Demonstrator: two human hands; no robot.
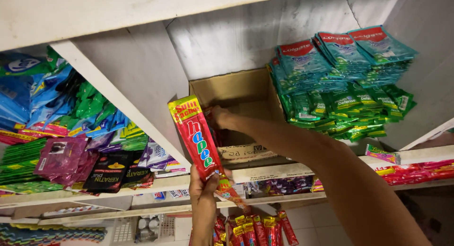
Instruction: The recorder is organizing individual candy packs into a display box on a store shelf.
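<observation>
- While the left hand (204, 198) grips the lower end of a long red strip of sachets (198, 144), fingers and thumb closed around it, the strip stands nearly upright, its yellow-topped end leaning toward the white shelf divider (137, 99). Held by the bottom this way, it probably stays clear of the box mouth.
- Right hand (221, 117) reaches forward into an open cardboard box (236, 87) that sits on the white shelf (265, 172), against the back wall and hard by the divider. Fingers go down among red packets inside the box; whether they are curled on something or loose, I cannot tell, as the strip and box edge hide them.
- Box lies on its side with the opening toward the front edge of the shelf, likely so stock can be drawn straight out.
- Just beside the box, toward the shelf's right end: stacked teal and green toothpaste sachets (345, 80), fanned in rows, touching the box wall.
- Left compartment, past the divider: heaped shampoo sachets (71, 132) in blue, green, purple, black.
- Below the shelf's front edge: more red sachet strips (257, 227) hanging or standing.
</observation>
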